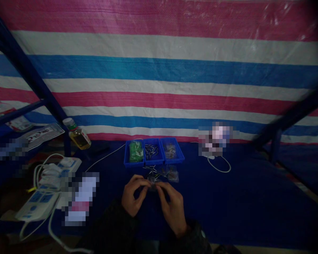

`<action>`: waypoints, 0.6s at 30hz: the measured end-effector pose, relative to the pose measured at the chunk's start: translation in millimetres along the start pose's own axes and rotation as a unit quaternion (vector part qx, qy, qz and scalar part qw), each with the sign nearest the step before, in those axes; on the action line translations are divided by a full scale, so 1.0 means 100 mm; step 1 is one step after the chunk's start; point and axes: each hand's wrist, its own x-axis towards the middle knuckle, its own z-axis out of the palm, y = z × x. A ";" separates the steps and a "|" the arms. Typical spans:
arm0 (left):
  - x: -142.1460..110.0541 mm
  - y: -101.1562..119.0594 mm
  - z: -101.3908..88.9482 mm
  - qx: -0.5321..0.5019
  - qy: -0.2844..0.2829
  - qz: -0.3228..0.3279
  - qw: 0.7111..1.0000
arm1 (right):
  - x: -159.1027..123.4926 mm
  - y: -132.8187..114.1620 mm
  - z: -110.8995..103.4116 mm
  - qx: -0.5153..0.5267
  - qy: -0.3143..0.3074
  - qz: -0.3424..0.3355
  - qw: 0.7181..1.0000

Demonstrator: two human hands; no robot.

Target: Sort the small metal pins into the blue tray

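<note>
Between my fingertips is a small clear plastic bag (152, 184), its contents too dark to make out. My left hand (134, 194) pinches it from the left, and my right hand (172, 204) pinches it from the right. Just beyond my fingers lie several loose thin metal pieces (151, 170), like small screws or pins. Beside them rests a filled clear bag (172, 174). Behind stand three blue trays: the left tray (125, 160) holds green packets, the middle tray (155, 162) loose metal pieces, the right tray (180, 157) small clear bags.
Left on the dark blue surface (228, 204) are a power strip (38, 203) with white cables, a blurred-out flat item (83, 197) and a bottle of yellowish liquid (78, 135). At back right sits a pixelated object (214, 139) with a white cord. Blue metal posts (29, 70) flank a striped sheet.
</note>
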 end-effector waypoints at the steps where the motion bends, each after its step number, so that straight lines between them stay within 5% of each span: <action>1: 0.01 0.00 -0.01 0.001 -0.008 0.007 1.000 | 0.01 -0.02 -0.02 0.001 -0.006 0.004 1.000; 13: 0.03 -0.02 -0.02 0.033 0.024 0.025 0.999 | 0.03 -0.05 -0.03 -0.008 -0.023 -0.003 1.000; 18: 0.00 -0.01 0.00 0.011 0.012 -0.017 1.000 | 0.01 0.00 0.01 0.029 -0.033 0.024 0.999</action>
